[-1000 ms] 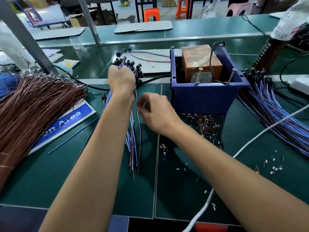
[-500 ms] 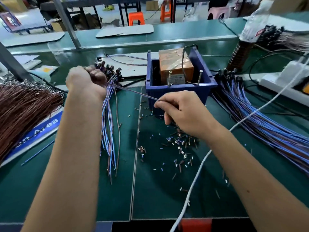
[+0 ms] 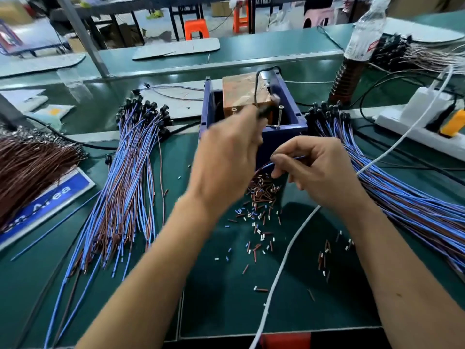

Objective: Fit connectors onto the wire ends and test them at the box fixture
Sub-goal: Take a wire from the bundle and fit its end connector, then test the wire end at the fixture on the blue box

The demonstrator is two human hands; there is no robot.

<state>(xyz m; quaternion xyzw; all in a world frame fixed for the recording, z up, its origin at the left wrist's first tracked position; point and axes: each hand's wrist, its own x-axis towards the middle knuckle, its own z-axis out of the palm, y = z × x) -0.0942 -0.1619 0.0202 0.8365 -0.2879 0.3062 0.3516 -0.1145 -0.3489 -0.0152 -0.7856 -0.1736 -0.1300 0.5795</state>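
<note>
Green bench (image 3: 226,298), frame centre: left hand (image 3: 224,162) pinched a connector at box fixture (image 3: 284,137); right hand (image 3: 317,172) pinched wire (image 3: 289,159); needed steady seating w/o slack.

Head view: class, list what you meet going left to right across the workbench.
Brown wire bundle → blue sign → left wire heap → left hand → right hand → right wire heap → power strip.

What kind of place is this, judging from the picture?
Most likely a factory assembly line for wire harnesses. Large bundles of blue and brown wires lie on a green workbench, a blue box fixture stands at the middle, and further benches and orange stools show behind.
</note>
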